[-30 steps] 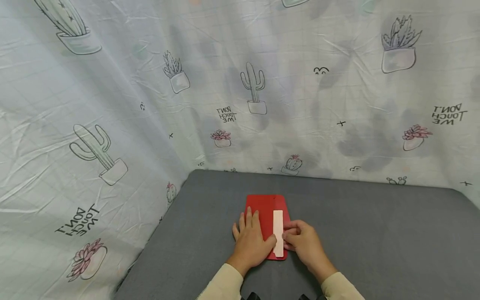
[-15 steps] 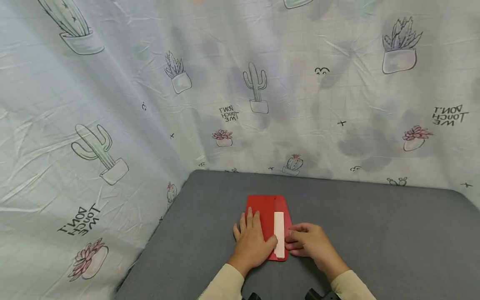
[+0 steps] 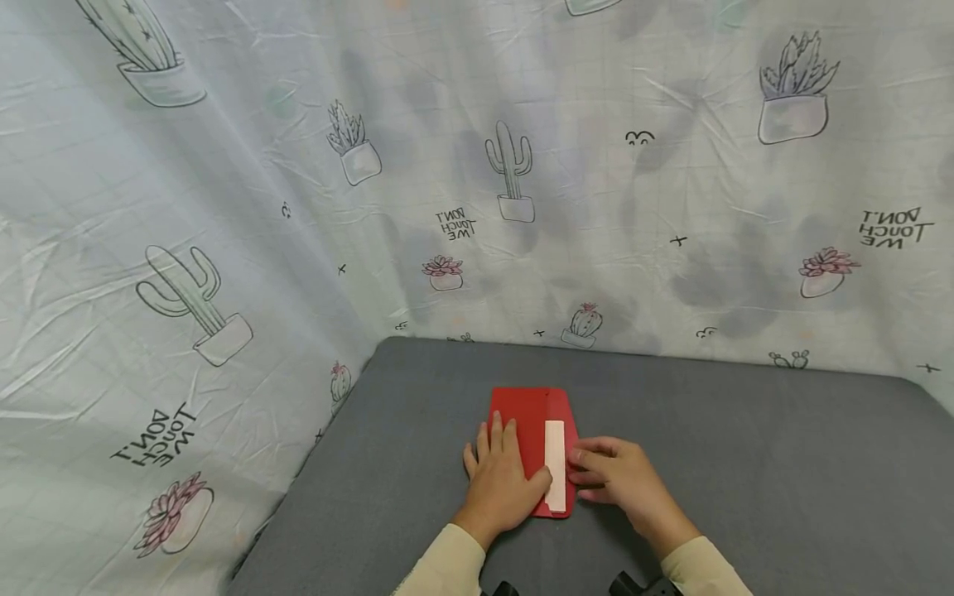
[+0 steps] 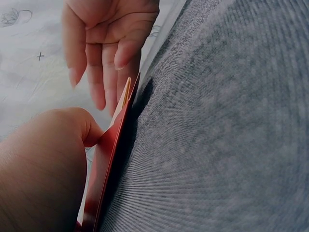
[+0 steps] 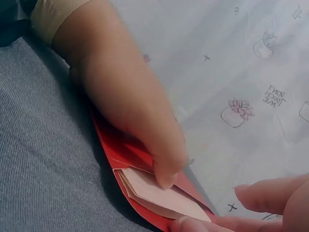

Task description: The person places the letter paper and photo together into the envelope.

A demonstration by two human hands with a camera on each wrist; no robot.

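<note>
A red envelope (image 3: pixel 525 414) lies flat on the grey table, its flap (image 3: pixel 564 406) spread out on the right side. Folded pale paper (image 3: pixel 555 447) sticks out of its mouth along the flap, its layers visible in the right wrist view. My left hand (image 3: pixel 495 488) rests flat on the envelope with spread fingers, and its thumb presses on the paper. Beside the flap's right edge is my right hand (image 3: pixel 614 476), its fingers loosely bent and thumb apart from them. In the right wrist view its fingertips (image 5: pixel 186 224) are at the flap and paper edge; contact is hard to tell.
The grey cloth-covered table (image 3: pixel 745 463) extends on both sides of the hands. Behind and to the left hangs a pale curtain (image 3: pixel 596 207) printed with cacti. Dark wrist gear (image 3: pixel 633 584) shows at the bottom edge near the right sleeve.
My right hand has shifted a little to the right, off the paper's edge to the flap's outer edge, and its fingers have loosened. My left hand has stayed on the envelope.
</note>
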